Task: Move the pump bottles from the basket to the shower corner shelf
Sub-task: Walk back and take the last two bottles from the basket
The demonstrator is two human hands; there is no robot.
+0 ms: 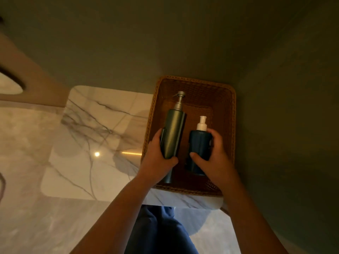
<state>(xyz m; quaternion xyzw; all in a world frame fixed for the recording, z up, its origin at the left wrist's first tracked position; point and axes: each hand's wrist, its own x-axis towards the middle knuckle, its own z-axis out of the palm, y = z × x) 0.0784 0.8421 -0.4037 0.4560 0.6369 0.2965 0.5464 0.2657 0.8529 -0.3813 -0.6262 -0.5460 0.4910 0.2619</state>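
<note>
Bottles first, seen from the head view: the tall bottle [174, 132] and short bottle [199, 143] are side by side inside the basket [233, 107] at the table's [91, 143] far corner. Our left hand [157, 156] wraps the tall one low down. Our right hand [212, 154] curls its fingers [216, 134] round the short one. We should lift both straight up, clear of the rim and without squeezing the pumps. The shelf is out of view.

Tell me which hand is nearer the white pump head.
Right. The right hand grips the blue bottle just below the white pump head; the left hand holds the tall green bottle, farther left.
</note>
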